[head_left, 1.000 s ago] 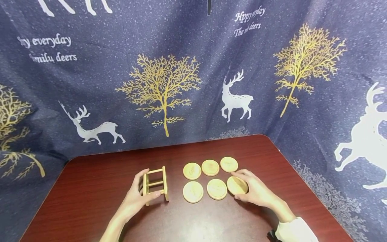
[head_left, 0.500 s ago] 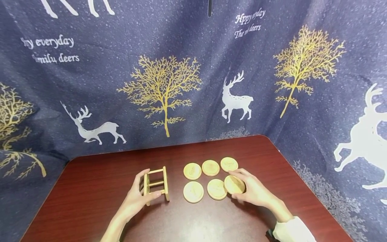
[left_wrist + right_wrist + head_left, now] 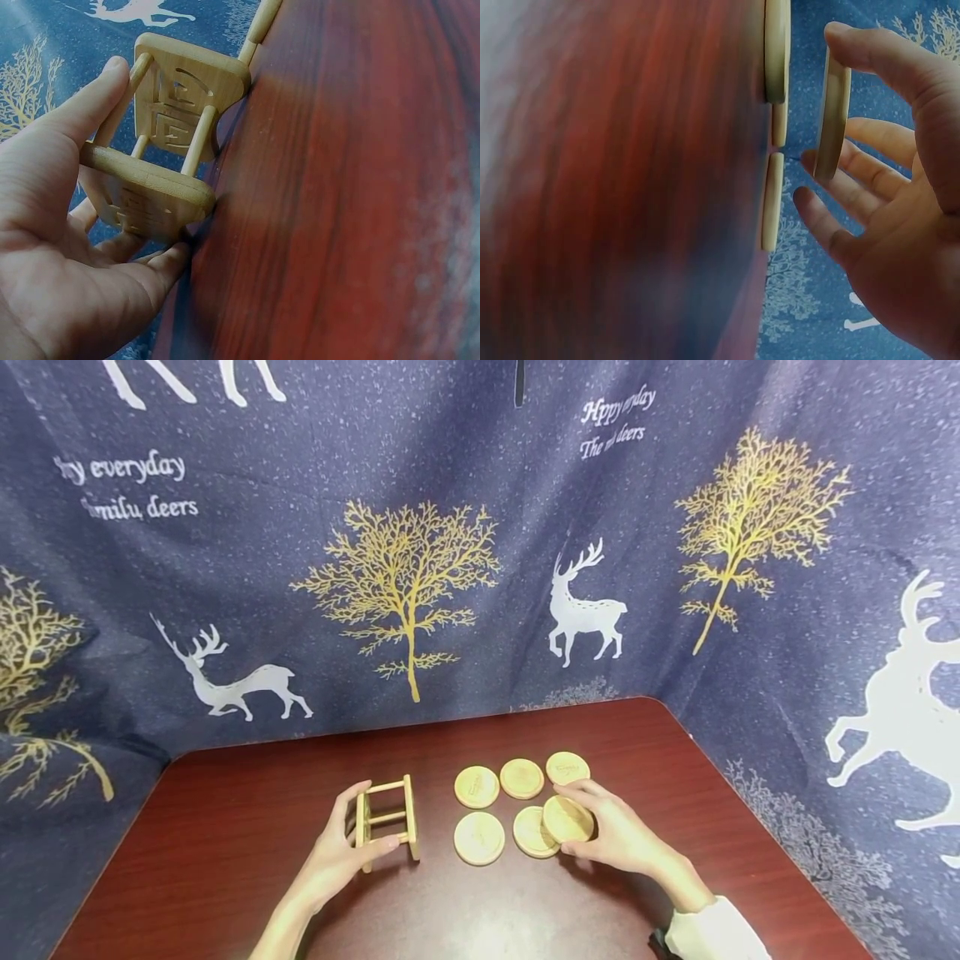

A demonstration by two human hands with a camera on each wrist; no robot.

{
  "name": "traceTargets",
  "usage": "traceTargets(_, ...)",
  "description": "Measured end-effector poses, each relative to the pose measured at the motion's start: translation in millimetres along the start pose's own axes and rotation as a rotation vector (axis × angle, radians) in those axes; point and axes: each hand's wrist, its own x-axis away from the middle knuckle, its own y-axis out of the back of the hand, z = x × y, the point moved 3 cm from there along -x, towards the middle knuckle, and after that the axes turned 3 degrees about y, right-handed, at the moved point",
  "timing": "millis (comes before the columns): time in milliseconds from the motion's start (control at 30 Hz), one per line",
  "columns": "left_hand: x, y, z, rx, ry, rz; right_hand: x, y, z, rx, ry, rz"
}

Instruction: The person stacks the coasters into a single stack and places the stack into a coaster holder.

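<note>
My left hand (image 3: 341, 843) grips a small wooden coaster rack (image 3: 408, 817), thumb on the near side and fingers on the far side. The left wrist view shows the rack's two carved end panels (image 3: 184, 90) joined by round rods. In my right hand (image 3: 622, 831) a round wooden coaster (image 3: 567, 819) is pinched at its edge between thumb and fingers. It is raised off the table, as the right wrist view shows, and overlaps another coaster (image 3: 531, 832) in the head view. One more coaster (image 3: 479, 838) lies left of that pair.
Behind them, a row of three coasters (image 3: 477, 787) lies flat on the dark red wooden table (image 3: 262, 827). A blue cloth (image 3: 480, 460) printed with deer and trees hangs along the table's back and right edges.
My right hand has lifted the near-right coaster and carried it left, over part of the coaster beside it. The left hand and the rack have stayed in place.
</note>
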Motion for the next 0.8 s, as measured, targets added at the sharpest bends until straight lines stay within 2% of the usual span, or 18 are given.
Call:
traceTargets(233, 1.5, 0.8, -0.4, -0.014, -0.006, -0.001, -5.9, -6.8, 5.1, 0.005, 0.028, -0.002)
traceTargets(800, 0.5, 0.8, -2.1, -0.019, -0.004, 0.000, -17.2, -18.4, 13.9, -0.032, 0.009, 0.083)
